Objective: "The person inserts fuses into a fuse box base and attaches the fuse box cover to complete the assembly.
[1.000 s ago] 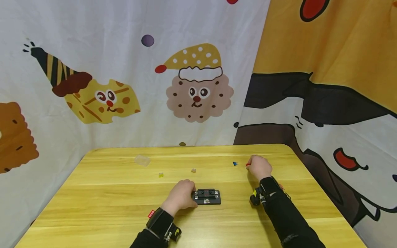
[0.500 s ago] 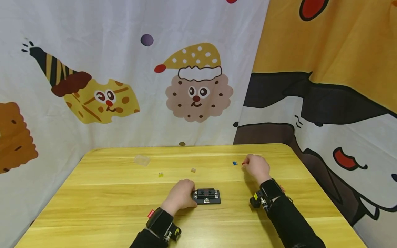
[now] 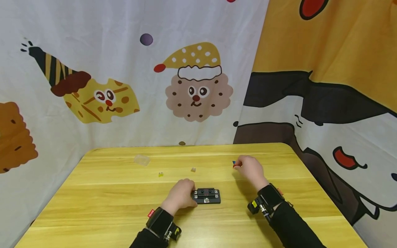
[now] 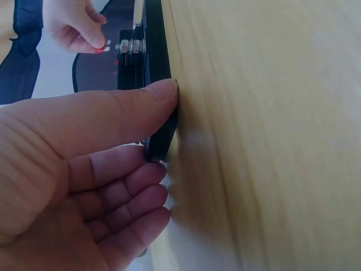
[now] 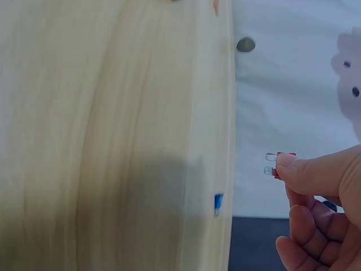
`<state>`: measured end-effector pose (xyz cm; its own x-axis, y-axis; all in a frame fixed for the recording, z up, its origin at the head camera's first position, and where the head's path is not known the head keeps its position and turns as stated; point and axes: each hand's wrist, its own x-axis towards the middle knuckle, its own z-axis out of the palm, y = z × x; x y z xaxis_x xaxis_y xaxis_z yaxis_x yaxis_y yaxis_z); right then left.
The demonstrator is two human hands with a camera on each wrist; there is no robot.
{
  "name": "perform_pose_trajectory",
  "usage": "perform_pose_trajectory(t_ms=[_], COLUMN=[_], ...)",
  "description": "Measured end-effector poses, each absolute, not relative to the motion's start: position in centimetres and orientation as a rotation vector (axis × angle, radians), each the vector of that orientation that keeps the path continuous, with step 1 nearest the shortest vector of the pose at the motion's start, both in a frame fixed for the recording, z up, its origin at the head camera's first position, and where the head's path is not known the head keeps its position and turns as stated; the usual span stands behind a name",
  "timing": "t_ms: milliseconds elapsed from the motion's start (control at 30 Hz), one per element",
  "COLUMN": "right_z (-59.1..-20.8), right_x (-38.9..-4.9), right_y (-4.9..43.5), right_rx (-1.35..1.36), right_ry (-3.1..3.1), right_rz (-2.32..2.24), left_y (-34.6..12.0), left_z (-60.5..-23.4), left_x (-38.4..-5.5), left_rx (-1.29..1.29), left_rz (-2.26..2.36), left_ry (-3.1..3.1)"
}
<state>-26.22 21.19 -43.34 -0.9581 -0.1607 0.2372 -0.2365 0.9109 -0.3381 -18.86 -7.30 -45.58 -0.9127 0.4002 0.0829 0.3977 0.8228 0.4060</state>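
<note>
My right hand (image 3: 252,171) pinches a red blade fuse (image 5: 277,174) between thumb and fingertips, its two metal prongs pointing outward in the right wrist view. The fuse is raised over the far right of the table. A blue blade fuse (image 5: 218,204) lies on the table there, partly covered by that hand in the head view. My left hand (image 3: 180,195) grips the left end of a black fuse block (image 3: 207,196) with metal bolts, thumb on its near side. The block rests flat on the table. In the left wrist view the thumb hides part of its base (image 4: 159,51).
On the wooden table (image 3: 108,206), a yellow fuse (image 3: 160,174) and a pale tan fuse (image 3: 193,169) lie beyond the block. A clear plastic piece (image 3: 142,160) sits at the back left. Behind the table hangs a printed curtain (image 3: 124,20).
My right hand has moved left and slightly nearer with the red fuse, now overlapping the blue fuse in the head view. My left hand and the black block stay put.
</note>
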Motion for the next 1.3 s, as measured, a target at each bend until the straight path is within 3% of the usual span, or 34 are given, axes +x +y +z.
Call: perform_pose_trajectory(t_ms=[1300], right_z=[-43.2], right_x=[-21.8], right_y=[14.6], right_rx=[0.831], right_ry=[-2.793], right_rz=[0.583], left_y=[-7.3], left_z=[-45.5], left_x=[-19.0], left_rx=[0.671], left_rz=[0.657], left_ry=[2.993])
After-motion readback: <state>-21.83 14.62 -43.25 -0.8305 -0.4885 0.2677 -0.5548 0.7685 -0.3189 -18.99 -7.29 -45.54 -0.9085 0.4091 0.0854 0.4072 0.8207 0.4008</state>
